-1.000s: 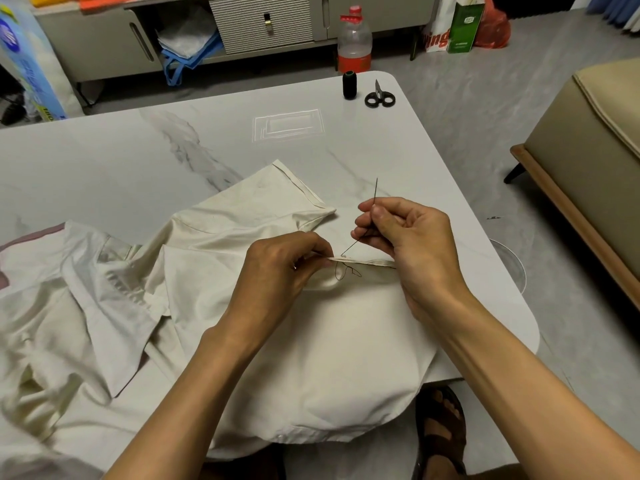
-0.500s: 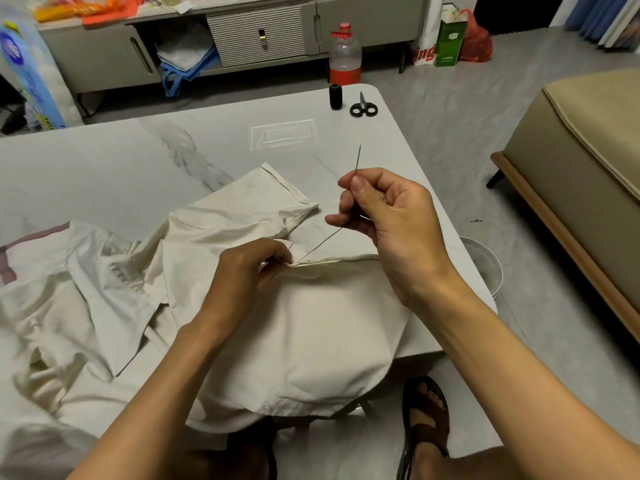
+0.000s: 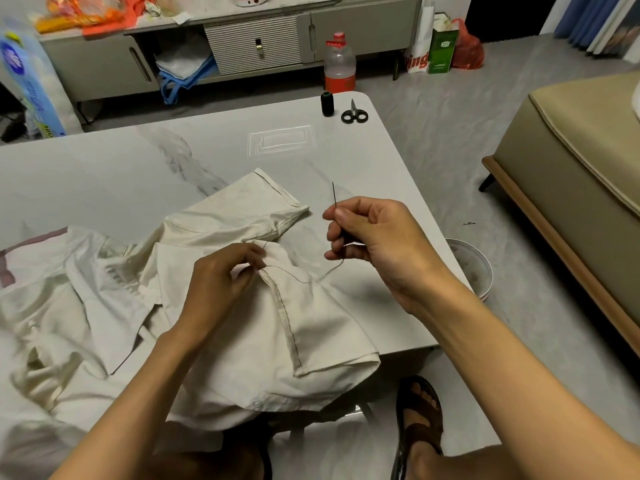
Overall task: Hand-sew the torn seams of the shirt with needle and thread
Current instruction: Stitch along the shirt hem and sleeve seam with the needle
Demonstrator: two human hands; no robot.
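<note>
One slim needle [image 3: 334, 194], dark thread [image 3: 331, 269] trailing, creased cream shirt [image 3: 322, 327], marbled tabletop [image 3: 104, 174]

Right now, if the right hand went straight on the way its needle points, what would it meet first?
Nothing close: the right hand and needle aim over bare table toward the black thread spool at the far edge; height is unclear.

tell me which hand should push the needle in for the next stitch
Right. The right hand pinches the needle, its thread running to the seam, while the left hand holds the shirt there.
</note>
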